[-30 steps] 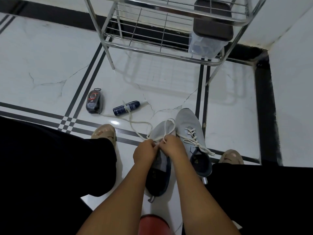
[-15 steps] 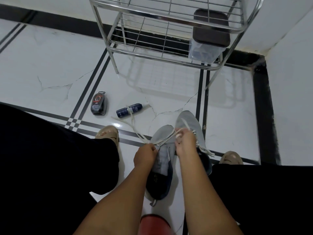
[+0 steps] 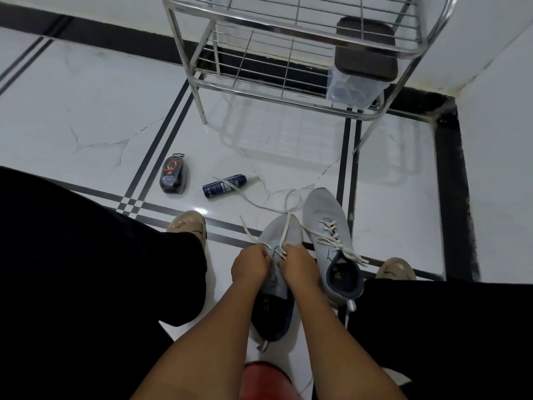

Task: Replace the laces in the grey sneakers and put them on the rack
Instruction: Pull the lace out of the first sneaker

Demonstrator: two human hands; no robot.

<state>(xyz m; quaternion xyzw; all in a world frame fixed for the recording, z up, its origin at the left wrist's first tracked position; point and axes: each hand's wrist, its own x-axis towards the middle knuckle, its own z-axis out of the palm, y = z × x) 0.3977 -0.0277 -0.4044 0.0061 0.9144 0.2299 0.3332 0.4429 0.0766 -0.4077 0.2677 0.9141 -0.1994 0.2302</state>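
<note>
Left hand (image 3: 250, 265) and right hand (image 3: 300, 264), fingers curled, apparently pinching white lace (image 3: 284, 235) over left grey sneaker (image 3: 277, 287) on floor. Laced second sneaker (image 3: 331, 238) just right. Metal rack (image 3: 288, 102) beyond.

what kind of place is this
Probably a home entryway or shoe corner: a metal wire rack against the wall, white marble-look floor tiles with black borders, and a shoe-polish sponge lying on the floor.

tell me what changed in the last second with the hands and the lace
The right hand, which had pulled out to the right half a second ago, came back beside the left hand; both pinch the white lace on the left sneaker. The right sneaker, rack and bottles stayed put.
</note>
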